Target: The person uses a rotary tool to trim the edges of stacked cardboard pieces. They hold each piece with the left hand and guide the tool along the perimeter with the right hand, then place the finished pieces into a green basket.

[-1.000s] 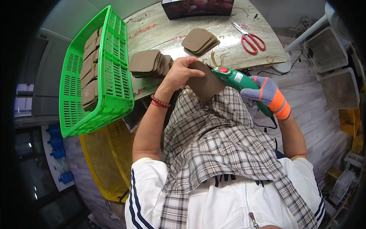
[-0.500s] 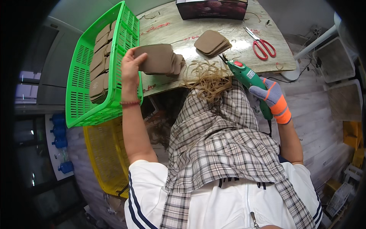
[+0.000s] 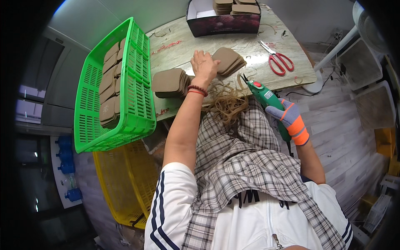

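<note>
A change is noted at the left hand (image 3: 204, 66): half a second ago a flat piece was gripped by it at the left stack; now nothing is seen in its grasp. The fingers are spread and loosely extended, palm down, beside the far stack of brown, round-cornered flat pieces (image 3: 227, 60). Whether that stack is touched by the thumb cannot be determined. The released piece is judged to have been left on the near-left stack of brown, round-cornered flat pieces (image 3: 168, 81); by this, the handling of one piece is taken to be complete, with none presented to the blades.

The green handheld power cutter with a red button (image 3: 264, 93) is held at the right by the right hand in a grey-and-orange knitted glove (image 3: 289, 118), the fingers being closed around its body. Its dark blades are pointed to the far left, apart from both stacks, just beside a tangle of thin tan trimmings (image 3: 229, 104) at the near table edge.

Red-handled metal scissors (image 3: 279, 58) are laid at the far right, clear of both hands. More pieces are contained in the bright green slatted plastic basket (image 3: 139, 75) at the left.
</note>
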`<state>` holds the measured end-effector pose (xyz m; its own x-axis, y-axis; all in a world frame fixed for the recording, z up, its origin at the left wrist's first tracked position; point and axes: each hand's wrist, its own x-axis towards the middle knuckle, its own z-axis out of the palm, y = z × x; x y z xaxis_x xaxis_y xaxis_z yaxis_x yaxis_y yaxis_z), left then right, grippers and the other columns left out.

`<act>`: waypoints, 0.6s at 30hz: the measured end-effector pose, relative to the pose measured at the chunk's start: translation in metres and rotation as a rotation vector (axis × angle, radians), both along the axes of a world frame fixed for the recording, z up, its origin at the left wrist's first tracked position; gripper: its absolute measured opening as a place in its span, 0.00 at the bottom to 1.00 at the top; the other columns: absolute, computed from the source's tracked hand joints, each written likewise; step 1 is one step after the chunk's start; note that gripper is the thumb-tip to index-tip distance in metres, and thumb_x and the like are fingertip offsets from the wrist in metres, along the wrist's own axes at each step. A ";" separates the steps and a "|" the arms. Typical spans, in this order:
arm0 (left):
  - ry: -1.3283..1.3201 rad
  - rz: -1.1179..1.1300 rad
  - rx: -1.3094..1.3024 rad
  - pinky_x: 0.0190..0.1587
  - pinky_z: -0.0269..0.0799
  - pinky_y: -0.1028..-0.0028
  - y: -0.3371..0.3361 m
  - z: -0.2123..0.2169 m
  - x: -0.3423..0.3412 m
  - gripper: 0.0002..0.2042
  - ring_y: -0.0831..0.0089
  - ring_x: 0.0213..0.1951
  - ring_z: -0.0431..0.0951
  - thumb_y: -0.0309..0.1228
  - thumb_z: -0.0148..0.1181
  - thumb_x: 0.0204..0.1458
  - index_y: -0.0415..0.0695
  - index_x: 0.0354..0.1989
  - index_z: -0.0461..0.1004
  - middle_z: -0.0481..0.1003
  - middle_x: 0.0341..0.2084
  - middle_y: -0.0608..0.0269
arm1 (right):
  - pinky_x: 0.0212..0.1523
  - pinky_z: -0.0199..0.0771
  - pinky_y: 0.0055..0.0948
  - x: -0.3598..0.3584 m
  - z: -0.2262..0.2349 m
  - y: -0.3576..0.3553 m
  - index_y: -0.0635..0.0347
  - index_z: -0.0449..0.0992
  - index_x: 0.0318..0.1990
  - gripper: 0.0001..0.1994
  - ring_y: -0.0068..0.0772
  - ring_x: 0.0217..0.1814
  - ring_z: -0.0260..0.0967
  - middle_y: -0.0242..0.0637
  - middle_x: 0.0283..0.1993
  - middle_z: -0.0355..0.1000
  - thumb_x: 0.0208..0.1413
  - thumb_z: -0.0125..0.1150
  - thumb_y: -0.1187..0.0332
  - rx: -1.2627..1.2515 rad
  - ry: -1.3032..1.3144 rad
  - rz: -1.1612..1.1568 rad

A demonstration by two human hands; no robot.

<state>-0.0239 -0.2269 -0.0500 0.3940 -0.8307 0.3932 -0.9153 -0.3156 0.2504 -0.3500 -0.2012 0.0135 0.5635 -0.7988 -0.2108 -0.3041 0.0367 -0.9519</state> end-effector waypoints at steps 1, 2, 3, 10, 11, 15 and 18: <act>0.061 0.029 0.053 0.61 0.47 0.55 -0.004 -0.010 -0.001 0.26 0.51 0.61 0.54 0.41 0.64 0.43 0.39 0.50 0.71 0.64 0.53 0.49 | 0.27 0.64 0.19 0.000 0.001 0.002 0.65 0.75 0.38 0.15 0.11 0.26 0.60 0.26 0.25 0.69 0.48 0.67 0.63 0.017 0.011 -0.002; 0.120 0.049 0.110 0.61 0.47 0.55 -0.010 -0.012 -0.005 0.27 0.51 0.61 0.53 0.42 0.65 0.42 0.39 0.50 0.70 0.65 0.53 0.49 | 0.27 0.64 0.18 -0.002 0.003 0.003 0.65 0.75 0.38 0.15 0.12 0.26 0.60 0.26 0.25 0.69 0.48 0.67 0.63 0.038 0.031 -0.022; 0.136 0.058 0.062 0.62 0.46 0.55 -0.012 -0.014 -0.008 0.29 0.51 0.62 0.52 0.42 0.65 0.42 0.37 0.50 0.69 0.64 0.53 0.49 | 0.27 0.64 0.18 -0.003 0.000 0.001 0.65 0.75 0.37 0.14 0.12 0.26 0.61 0.26 0.25 0.69 0.48 0.67 0.63 0.044 0.013 -0.030; 0.207 0.070 -0.305 0.52 0.57 0.62 -0.001 0.001 -0.047 0.18 0.60 0.45 0.64 0.29 0.68 0.39 0.41 0.34 0.64 0.67 0.38 0.55 | 0.25 0.63 0.16 -0.008 -0.023 -0.008 0.64 0.74 0.37 0.12 0.12 0.24 0.62 0.26 0.25 0.70 0.50 0.66 0.65 0.091 -0.069 -0.062; 0.418 0.014 -0.354 0.50 0.59 0.65 0.001 0.000 -0.046 0.17 0.61 0.42 0.65 0.27 0.67 0.40 0.41 0.33 0.63 0.67 0.35 0.56 | 0.25 0.63 0.16 -0.008 -0.023 -0.008 0.63 0.74 0.37 0.12 0.12 0.24 0.63 0.26 0.25 0.70 0.50 0.66 0.66 0.126 -0.091 -0.061; 1.165 -0.122 -0.714 0.42 0.69 0.72 0.005 -0.001 -0.058 0.10 0.72 0.37 0.72 0.18 0.58 0.51 0.41 0.38 0.64 0.72 0.35 0.62 | 0.24 0.63 0.16 -0.006 -0.019 -0.005 0.63 0.73 0.37 0.11 0.12 0.23 0.63 0.25 0.24 0.69 0.51 0.65 0.66 0.162 -0.150 -0.097; 1.792 -0.200 -0.895 0.49 0.71 0.64 0.013 0.020 -0.086 0.13 0.65 0.45 0.73 0.17 0.55 0.52 0.40 0.46 0.64 0.72 0.43 0.58 | 0.22 0.62 0.16 -0.006 -0.016 -0.005 0.62 0.73 0.36 0.10 0.12 0.21 0.62 0.25 0.24 0.69 0.51 0.65 0.67 0.157 -0.148 -0.136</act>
